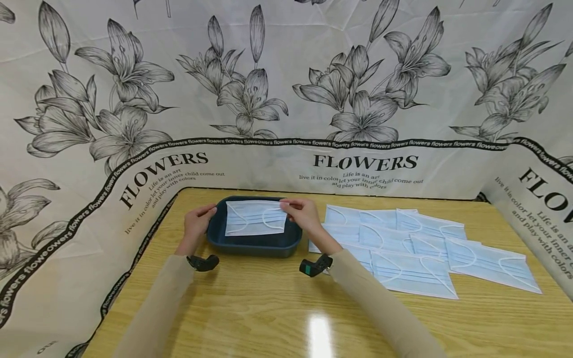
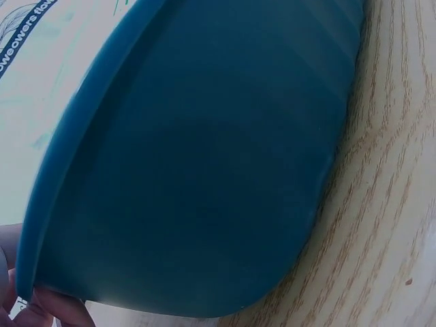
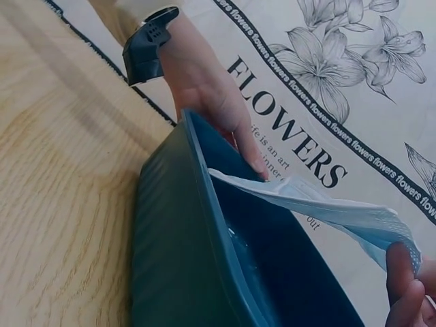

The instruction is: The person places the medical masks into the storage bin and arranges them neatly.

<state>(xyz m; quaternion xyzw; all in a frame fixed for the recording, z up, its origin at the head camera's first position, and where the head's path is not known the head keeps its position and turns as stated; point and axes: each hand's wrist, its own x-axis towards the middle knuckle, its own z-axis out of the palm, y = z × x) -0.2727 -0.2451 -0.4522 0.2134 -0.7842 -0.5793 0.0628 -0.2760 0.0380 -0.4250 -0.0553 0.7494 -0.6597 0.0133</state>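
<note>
A dark blue plastic basin [image 1: 257, 250] stands on the table towards the back. My left hand [image 1: 198, 223] grips its left rim, thumb and fingers on either side of the wall; in the left wrist view the basin's side [image 2: 197, 157] covers most of the picture. Between thumb and fingers my right hand [image 1: 308, 219] pinches the right end of a light blue face mask [image 1: 255, 219]. That mask spans the basin's opening, and in the right wrist view its far end reaches the rim [image 3: 204, 160]. White ear loops lie across the mask.
Several more light blue masks [image 1: 412, 276] lie overlapping on the wooden table [image 1: 250, 308], to the right of the basin and partly beneath my right forearm. A white flower-printed cloth [image 1: 277, 169] hangs behind the table and along both sides.
</note>
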